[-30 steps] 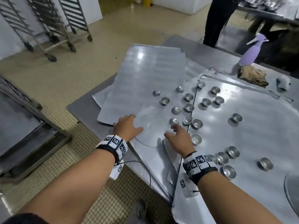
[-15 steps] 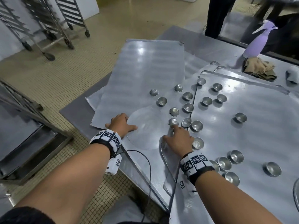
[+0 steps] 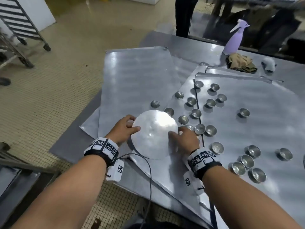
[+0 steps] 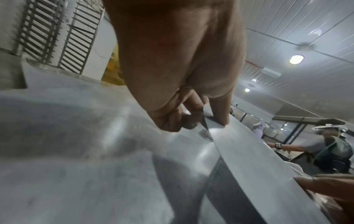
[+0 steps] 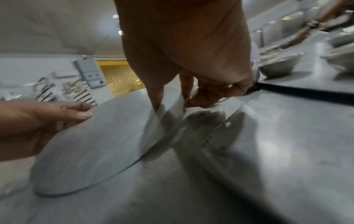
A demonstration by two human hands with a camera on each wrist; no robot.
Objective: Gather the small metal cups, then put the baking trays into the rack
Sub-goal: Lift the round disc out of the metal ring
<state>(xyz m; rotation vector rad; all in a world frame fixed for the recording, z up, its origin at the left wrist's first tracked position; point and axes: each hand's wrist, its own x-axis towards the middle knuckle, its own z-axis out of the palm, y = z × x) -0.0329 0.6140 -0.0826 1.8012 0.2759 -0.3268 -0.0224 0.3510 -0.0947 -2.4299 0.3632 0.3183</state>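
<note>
Left hand (image 4: 178, 72) seen from the wrist, thumb on top and fingers curled beneath the raised edge of a round metal disc (image 4: 254, 159), flat grey baking tray (image 4: 80, 159) below, blurred, fingertips of the right hand (image 4: 325, 186) seemingly touching the disc's far side, rack (image 4: 57, 36) behind.

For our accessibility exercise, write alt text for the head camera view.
Two hands, left and right, grip opposite edges of a round metal disc over overlapping baking trays. Small metal cups lie scattered to the right; a purple spray bottle stands behind.
</note>
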